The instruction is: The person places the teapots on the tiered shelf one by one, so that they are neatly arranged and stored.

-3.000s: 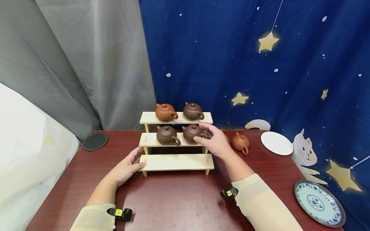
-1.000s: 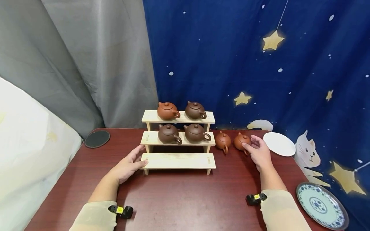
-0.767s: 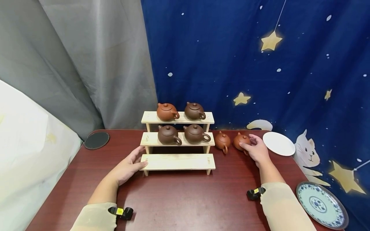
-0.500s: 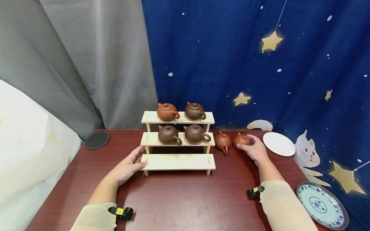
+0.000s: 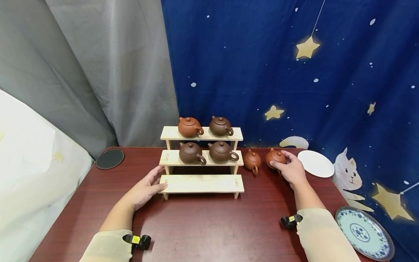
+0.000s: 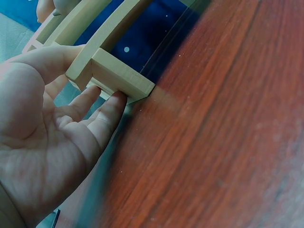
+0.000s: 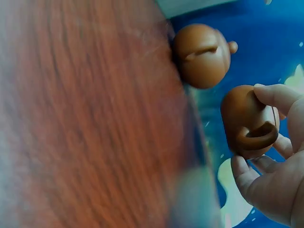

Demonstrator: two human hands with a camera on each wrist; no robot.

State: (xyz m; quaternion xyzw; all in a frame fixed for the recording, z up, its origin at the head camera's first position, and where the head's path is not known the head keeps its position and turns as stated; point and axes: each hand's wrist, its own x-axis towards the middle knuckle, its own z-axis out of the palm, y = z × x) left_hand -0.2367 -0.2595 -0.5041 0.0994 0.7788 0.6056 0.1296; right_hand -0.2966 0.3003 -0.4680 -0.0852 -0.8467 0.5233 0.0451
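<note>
My right hand (image 5: pixel 292 170) grips a reddish-brown clay teapot (image 5: pixel 275 156) by its body, thumb on the near side. Its loop handle shows in the right wrist view, where the teapot (image 7: pixel 247 114) appears just off the tabletop. A matching reddish-brown teapot (image 5: pixel 252 160) stands to its left, beside the stand. My left hand (image 5: pixel 143 189) holds the left end of the three-step wooden stand (image 5: pixel 201 183), thumb on the lowest board and fingertips at its leg (image 6: pixel 121 76). Two dark brown teapots (image 5: pixel 191 153) sit on the middle step. One reddish-brown teapot (image 5: pixel 190 127) and a dark brown teapot (image 5: pixel 220 126) occupy the top step.
A white plate (image 5: pixel 315 163) lies at the table's back right. Nearer on the right is a blue-patterned plate (image 5: pixel 364 233). A round black coaster (image 5: pixel 110 159) lies at the back left. Curtains (image 5: pixel 229 72) hang close behind the stand.
My right hand has left a dark brown teapot on the middle step and moved right to a reddish-brown one, gripping it and raising it slightly. The left hand has stayed at the stand.
</note>
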